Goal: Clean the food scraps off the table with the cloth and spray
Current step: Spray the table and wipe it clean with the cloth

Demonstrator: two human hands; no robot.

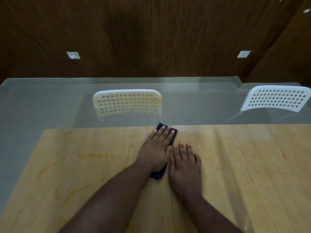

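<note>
While the left hand [159,145] lies flat on the dark blue cloth [174,137], fingers straight and pressing it onto the wooden surface [252,165], the wiping is plainly in hand rather than finished. That cloth sits near the far edge, about midway along it, with one end showing past the fingertips and the other poking out under the wrist. Just beside it, the right hand [186,165] rests palm down on the bare wood, fingers spread and holding nothing; it looks to be steadying the body. No spray bottle is in view.

Orange streaks and smears mark the wood to the left of the arms, and fainter spots lie to the right, so most of the cleaning seems still to come. A paler, slightly shiny band along the far edge right of the cloth may be wet or already wiped; I cannot tell which.

To do this well, I would keep the palm flat so the whole cloth bears on the wood, and draw it in long overlapping strokes along the grain, gathering scraps toward one edge rather than scattering them. Dried streaks will likely want spray first. Turn the cloth to a fresh face once it is soiled. One white chair [127,103] beyond the far edge carries orange stains too; the other chair [276,98] looks clean.
</note>
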